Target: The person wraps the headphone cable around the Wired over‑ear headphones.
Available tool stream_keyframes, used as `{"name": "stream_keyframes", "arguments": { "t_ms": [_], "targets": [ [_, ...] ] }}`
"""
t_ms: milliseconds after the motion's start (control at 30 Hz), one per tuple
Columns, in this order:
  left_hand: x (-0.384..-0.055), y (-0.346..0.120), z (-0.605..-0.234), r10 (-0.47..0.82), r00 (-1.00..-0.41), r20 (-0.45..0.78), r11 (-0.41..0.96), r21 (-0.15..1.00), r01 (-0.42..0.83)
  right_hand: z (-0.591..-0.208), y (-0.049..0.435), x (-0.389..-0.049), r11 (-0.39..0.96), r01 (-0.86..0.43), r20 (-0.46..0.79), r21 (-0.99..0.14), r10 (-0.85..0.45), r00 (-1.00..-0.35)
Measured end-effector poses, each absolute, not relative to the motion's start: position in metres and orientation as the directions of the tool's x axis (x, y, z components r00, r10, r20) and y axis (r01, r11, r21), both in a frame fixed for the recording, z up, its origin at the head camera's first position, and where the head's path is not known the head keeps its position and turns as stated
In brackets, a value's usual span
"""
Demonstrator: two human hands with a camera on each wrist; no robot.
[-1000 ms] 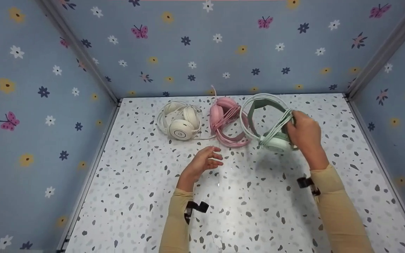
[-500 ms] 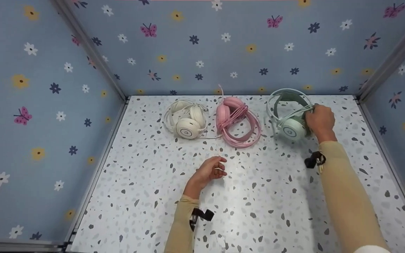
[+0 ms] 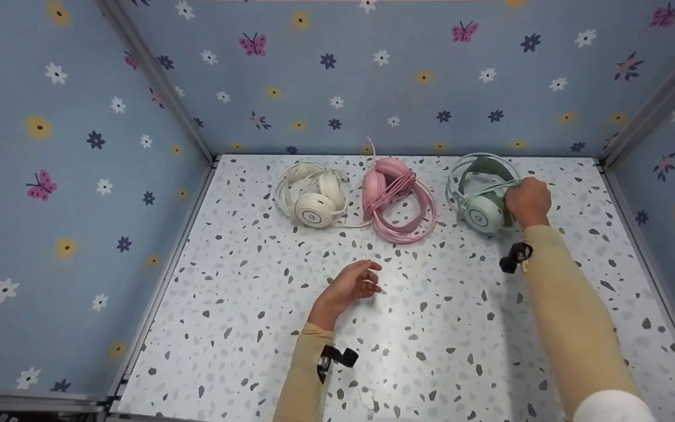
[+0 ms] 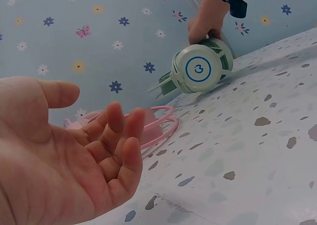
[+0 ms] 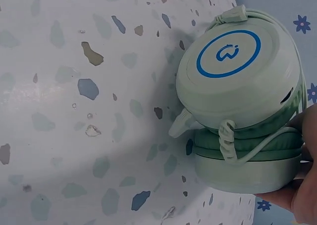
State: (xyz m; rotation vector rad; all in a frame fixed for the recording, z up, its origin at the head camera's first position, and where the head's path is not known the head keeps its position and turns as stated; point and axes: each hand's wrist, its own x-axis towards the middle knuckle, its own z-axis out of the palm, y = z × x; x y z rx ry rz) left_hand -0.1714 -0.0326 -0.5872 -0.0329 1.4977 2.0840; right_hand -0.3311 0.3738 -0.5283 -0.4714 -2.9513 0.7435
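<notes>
At the back right of the table, my right hand [image 3: 529,201] grips the mint-green headphones [image 3: 483,213] by the right-hand ear cup. Their cable is wound round the headband and cups, as the right wrist view shows close up on the headphones [image 5: 242,71]. My left hand [image 3: 350,287] hovers over the middle of the table, palm turned inward and fingers loosely bent around nothing. Behind it lie pink headphones [image 3: 399,202] with a bundled pink cable. To their left are cream-white headphones [image 3: 314,209], also wrapped in their cable.
The speckled white table [image 3: 431,351] is bounded by flower-patterned panels at the back [image 3: 337,76] and at the left [image 3: 38,234], with another at the right. A thin cable end from the pink headphones rises against the back panel. Black wrist cameras sit on both sleeves.
My right hand has carried the green headphones rightward, away from the pink ones, and lowered them at the back right. My left hand has drawn back slightly from the pink headphones.
</notes>
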Motion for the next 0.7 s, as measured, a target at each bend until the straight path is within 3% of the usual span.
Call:
{"name": "stream_keyframes", "arguments": {
  "t_ms": [700],
  "targets": [
    [-0.1694, -0.0252, -0.5902, 0.435, -0.826, -0.359, -0.232, 0.841, -0.488, -0.5352, 0.3723, -0.3345, 0.846, 0.308, -0.129, -0.436, 0.279, -0.951]
  ]
}}
